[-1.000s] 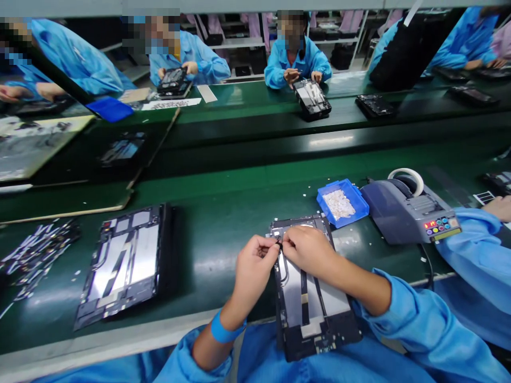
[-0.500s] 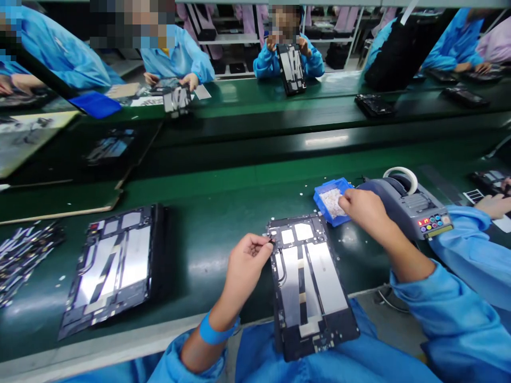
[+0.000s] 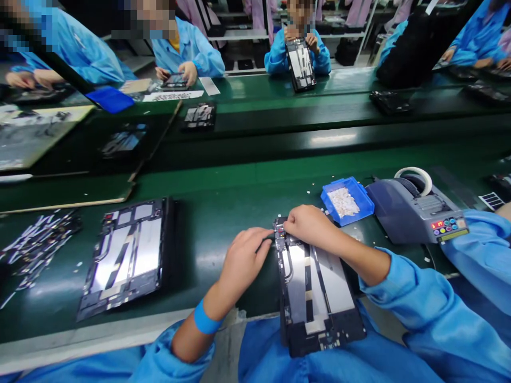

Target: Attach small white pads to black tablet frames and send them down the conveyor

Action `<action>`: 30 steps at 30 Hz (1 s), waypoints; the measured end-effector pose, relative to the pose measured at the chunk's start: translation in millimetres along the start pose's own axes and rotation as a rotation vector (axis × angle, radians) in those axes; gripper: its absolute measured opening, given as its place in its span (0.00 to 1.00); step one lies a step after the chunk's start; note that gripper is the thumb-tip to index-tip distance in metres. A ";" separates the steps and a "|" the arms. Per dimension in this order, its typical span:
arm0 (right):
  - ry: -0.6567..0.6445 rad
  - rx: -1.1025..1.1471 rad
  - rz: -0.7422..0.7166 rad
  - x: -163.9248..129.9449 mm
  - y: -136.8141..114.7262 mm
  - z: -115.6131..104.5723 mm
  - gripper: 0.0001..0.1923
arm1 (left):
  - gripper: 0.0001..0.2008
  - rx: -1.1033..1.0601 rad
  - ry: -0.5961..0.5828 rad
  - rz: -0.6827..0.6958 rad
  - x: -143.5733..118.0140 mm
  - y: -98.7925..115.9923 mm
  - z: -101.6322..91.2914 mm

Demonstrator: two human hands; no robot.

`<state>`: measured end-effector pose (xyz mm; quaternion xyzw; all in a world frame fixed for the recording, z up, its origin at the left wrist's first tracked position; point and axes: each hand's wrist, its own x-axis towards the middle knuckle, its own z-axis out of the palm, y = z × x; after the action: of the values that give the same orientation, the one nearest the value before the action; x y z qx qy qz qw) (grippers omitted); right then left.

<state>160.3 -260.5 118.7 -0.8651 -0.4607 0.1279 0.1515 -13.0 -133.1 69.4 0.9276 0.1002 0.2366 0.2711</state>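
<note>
Bench (image 3: 215, 213) under far end, lap (image 3: 271, 361) under near end of the tablet (image 3: 337, 287); a lap shift could make it slide. Right hand (image 3: 309, 226): fingertips at far-left corner, I can't tell if pinching. Left hand (image 3: 243, 260): thumb and index apart, index at that edge. Careless swing, I'd spill the bin's (image 3: 359, 217) white bits (image 3: 344, 202).

Two rectangular black-and-silver devices with bared innards are on the near side: the first device (image 3: 321, 287) over the person's lap, the second device (image 3: 123, 255) at nine o'clock from it. There are two bare hands, the left hand (image 3: 244, 260) and right hand (image 3: 310, 227), and one blue wristband (image 3: 206, 317). One blue plastic tray (image 3: 359, 216) sits at one o'clock, one grey tape dispenser (image 3: 399, 218) at two. Three blue-jacketed co-workers (image 3: 199, 50) show at ten, eleven and twelve; others at one cannot be counted.
</note>
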 end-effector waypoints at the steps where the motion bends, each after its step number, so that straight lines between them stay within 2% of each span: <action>1: 0.001 -0.011 0.003 0.1 0.5 1.1 0.12 | 0.14 0.022 -0.008 0.027 -0.5 -0.3 2.8; 6: 0.015 -0.051 -0.004 -3.2 -0.8 3.8 0.13 | 0.16 0.121 -0.008 0.125 -2.6 0.9 9.7; 14: -0.010 -0.059 -0.019 -0.9 0.6 5.0 0.13 | 0.18 0.396 -0.058 0.266 1.2 -0.3 7.1; 20: 0.031 0.012 -0.076 -12.4 11.3 12.2 0.11 | 0.19 0.444 -0.175 0.195 6.1 10.4 2.3; 23: 0.098 0.009 -0.261 -24.1 25.3 22.4 0.10 | 0.20 0.351 -0.243 0.179 12.1 8.6 -2.8; 26: 0.143 -0.115 -0.484 -34.3 37.8 31.5 0.14 | 0.22 0.109 -0.259 0.150 18.1 -1.1 -6.8; 30: 0.154 -0.322 -0.615 -39.4 39.9 30.2 0.17 | 0.21 -0.088 -0.233 0.041 23.3 -8.6 -10.4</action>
<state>158.3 -310.2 78.9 -0.7058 -0.7011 -0.0634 0.0790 1.6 -113.9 81.4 0.9378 0.0388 0.1370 0.3165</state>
